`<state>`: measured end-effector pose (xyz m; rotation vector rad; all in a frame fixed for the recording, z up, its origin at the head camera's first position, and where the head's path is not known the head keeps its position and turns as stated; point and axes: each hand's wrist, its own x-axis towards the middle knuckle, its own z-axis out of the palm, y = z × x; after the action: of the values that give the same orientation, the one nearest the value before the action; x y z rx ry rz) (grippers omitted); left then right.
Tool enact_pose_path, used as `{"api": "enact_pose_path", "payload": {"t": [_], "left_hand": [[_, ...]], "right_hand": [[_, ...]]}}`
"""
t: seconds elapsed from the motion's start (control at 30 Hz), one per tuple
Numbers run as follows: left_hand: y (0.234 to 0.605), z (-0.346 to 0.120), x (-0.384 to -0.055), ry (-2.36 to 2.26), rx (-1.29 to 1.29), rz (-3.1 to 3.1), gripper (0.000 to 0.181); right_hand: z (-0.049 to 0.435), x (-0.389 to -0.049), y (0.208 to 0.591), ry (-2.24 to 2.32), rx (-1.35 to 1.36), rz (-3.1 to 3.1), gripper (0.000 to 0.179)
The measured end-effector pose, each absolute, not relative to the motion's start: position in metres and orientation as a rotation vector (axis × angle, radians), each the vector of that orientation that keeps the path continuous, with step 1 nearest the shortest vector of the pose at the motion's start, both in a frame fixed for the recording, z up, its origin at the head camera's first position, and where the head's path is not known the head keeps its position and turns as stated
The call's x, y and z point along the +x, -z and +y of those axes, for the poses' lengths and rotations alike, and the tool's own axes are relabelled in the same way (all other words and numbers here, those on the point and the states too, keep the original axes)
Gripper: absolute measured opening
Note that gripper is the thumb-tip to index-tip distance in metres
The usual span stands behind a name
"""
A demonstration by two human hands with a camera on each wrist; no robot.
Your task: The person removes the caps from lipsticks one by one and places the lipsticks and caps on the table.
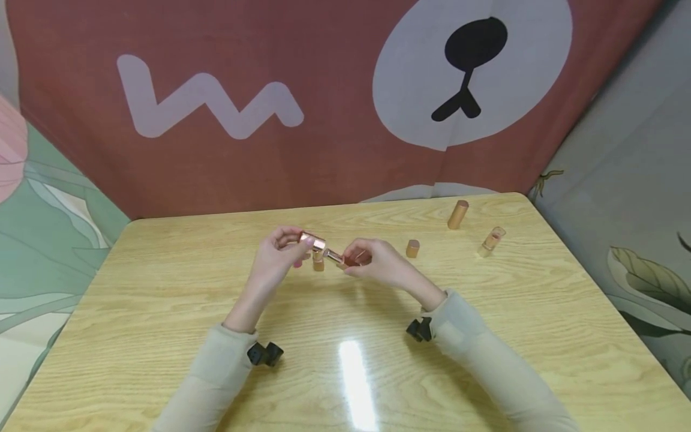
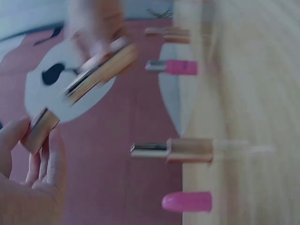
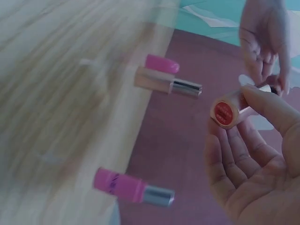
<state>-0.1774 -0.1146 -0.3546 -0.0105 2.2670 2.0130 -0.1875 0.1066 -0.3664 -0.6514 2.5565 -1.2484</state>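
My left hand (image 1: 276, 255) pinches a short rose-gold lipstick cap (image 1: 314, 241) between thumb and fingers. Held by my right hand (image 1: 380, 263) is a lipstick tube (image 1: 334, 257), its silver end pointing toward the cap. In the right wrist view the tube's round base (image 3: 223, 114) carries a red label. Cap and tube are apart in the left wrist view. Close by on the table stands an uncapped gold lipstick tube (image 2: 190, 150) with a silver collar, beside a bright pink cap (image 2: 187, 201). A pink lipstick tube (image 3: 119, 184), also silver-collared, stands nearby; the right hand hides it in the head view.
Right of my hands stand a small copper-coloured piece (image 1: 412, 248), a taller copper tube (image 1: 457, 215) and a lipstick with clear ends (image 1: 491, 242). The wooden table (image 1: 162, 312) ends at a red printed cloth (image 1: 324, 162) hanging behind it.
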Motion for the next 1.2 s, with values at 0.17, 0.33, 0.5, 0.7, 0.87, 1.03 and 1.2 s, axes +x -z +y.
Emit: {"api": "enact_pose_path", "payload": {"t": [0.17, 0.33, 0.5, 0.7, 0.87, 1.03, 1.2], "left_hand": [[0.348, -0.127, -0.181, -2.124, -0.11, 2.27, 0.029], [0.346, -0.131, -0.18, -2.117, -0.082, 2.254, 0.028], [0.347, -0.132, -0.179, -2.103, -0.06, 2.273, 0.029], [0.348, -0.132, -0.177, -2.065, -0.024, 2.31, 0.036], [0.348, -0.132, -0.178, -2.042, -0.012, 2.329, 0.039], [0.351, -0.133, -0.178, -2.001, 0.003, 2.37, 0.039], [0.353, -0.135, -0.177, -1.998, 0.036, 2.39, 0.041]], "right_hand": [[0.112, -0.187, 0.372, 1.188, -0.624, 2.602, 0.018], [0.112, -0.189, 0.374, 1.185, -0.606, 2.593, 0.019], [0.112, -0.19, 0.374, 1.211, -0.58, 2.573, 0.019], [0.113, -0.189, 0.371, 1.234, -0.587, 2.588, 0.019], [0.114, -0.189, 0.37, 1.276, -0.572, 2.569, 0.021], [0.115, -0.188, 0.369, 1.348, -0.528, 2.517, 0.022], [0.115, -0.188, 0.369, 1.382, -0.486, 2.5, 0.024]]}}
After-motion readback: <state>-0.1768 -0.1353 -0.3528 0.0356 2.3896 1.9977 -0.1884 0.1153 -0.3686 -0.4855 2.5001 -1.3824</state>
